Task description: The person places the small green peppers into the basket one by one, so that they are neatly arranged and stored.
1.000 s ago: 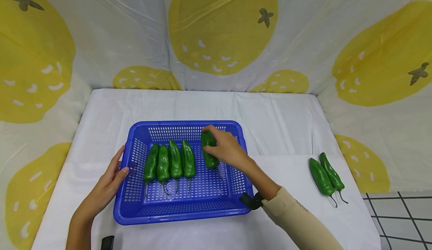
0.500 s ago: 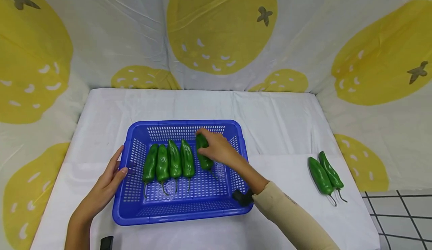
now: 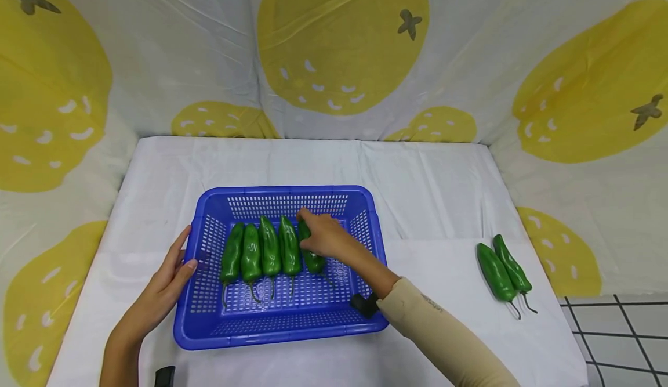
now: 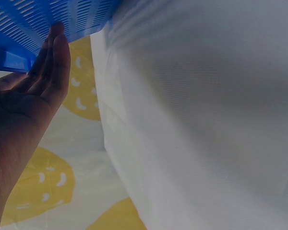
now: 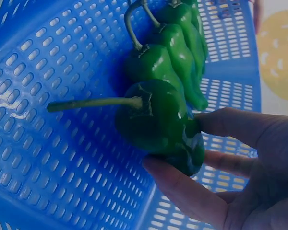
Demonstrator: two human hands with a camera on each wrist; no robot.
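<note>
A blue slotted basket sits on the white table, and several green peppers lie side by side in it. My right hand grips another green pepper low in the basket, right beside that row. In the right wrist view my thumb and fingers pinch this pepper near its tip, stem pointing away. My left hand rests with straight fingers against the basket's left wall, seen close in the left wrist view as fingers against the blue wall.
Two more green peppers lie on the white cloth at the right side of the table. A lemon-print cloth hangs behind and at both sides. Tiled floor shows past the table's right edge.
My right hand has carried the pepper leftward and downward inside the basket until it lies beside the row. The left hand has stayed at the basket's left wall.
</note>
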